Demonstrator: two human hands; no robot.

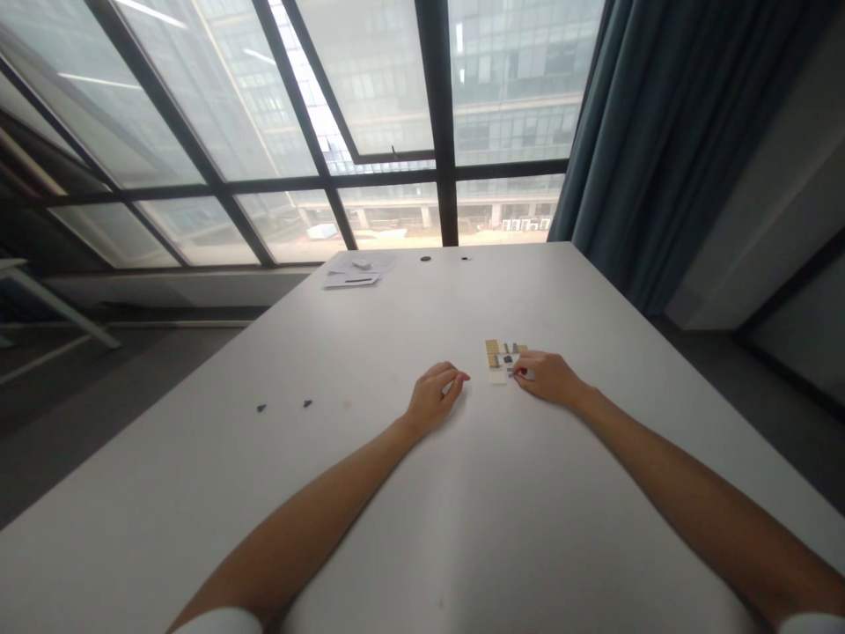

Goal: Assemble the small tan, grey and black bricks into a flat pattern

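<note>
My right hand (542, 377) is at the right edge of a small group of tan, grey and white pieces that look like building bricks. Its thumb and forefinger pinch a small grey piece (510, 372). Around it are a tan piece (492, 347), a dark piece (508, 359) and a pale flat piece (497, 378); the palm and fingers cover part of the group. To the left, my left hand (436, 394) rests on the white table (396, 546), loosely bent, fingers apart and holding nothing.
Two small dark pieces, one nearer the left edge (261, 408) and one beside it (307, 403), lie on the table. Papers (356, 269) with a dark pen-like item are at the far left corner. Windows (389, 79) stand behind, and a blue curtain (634, 150) hangs at right.
</note>
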